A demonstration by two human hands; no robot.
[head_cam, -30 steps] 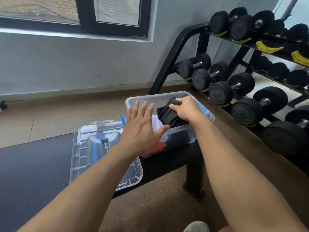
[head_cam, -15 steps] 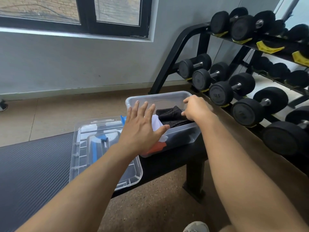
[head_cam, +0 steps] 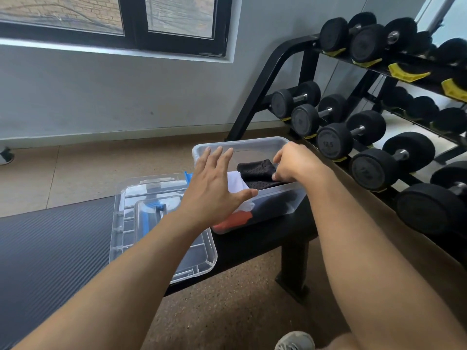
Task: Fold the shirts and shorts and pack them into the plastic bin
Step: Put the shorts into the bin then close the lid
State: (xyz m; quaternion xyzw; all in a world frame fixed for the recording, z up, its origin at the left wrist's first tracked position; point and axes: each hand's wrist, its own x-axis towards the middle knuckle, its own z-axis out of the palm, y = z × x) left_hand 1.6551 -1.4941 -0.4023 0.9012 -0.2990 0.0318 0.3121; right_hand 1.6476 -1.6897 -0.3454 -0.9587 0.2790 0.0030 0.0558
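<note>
A clear plastic bin [head_cam: 254, 144] sits on the end of a black bench. Inside lie a folded black mesh garment [head_cam: 256, 170], a white garment [head_cam: 236, 183] and, lower down, something orange-red [head_cam: 233, 221] seen through the wall. My right hand [head_cam: 294, 162] reaches into the bin's right side, fingers curled down on the black mesh garment's edge. My left hand [head_cam: 217, 190] is spread flat against the bin's near-left side, thumb over the front rim, holding nothing.
The bin's clear lid [head_cam: 161, 228] with blue latches lies on the bench [head_cam: 50, 248] to the left. A dumbbell rack [head_cam: 353, 127] stands close on the right. A bench leg [head_cam: 294, 263] and my shoe [head_cam: 294, 341] are below.
My right hand lowered the black mesh garment into the bin, shifted right toward the rim, then came back onto the garment's edge. My left hand stayed spread on the bin.
</note>
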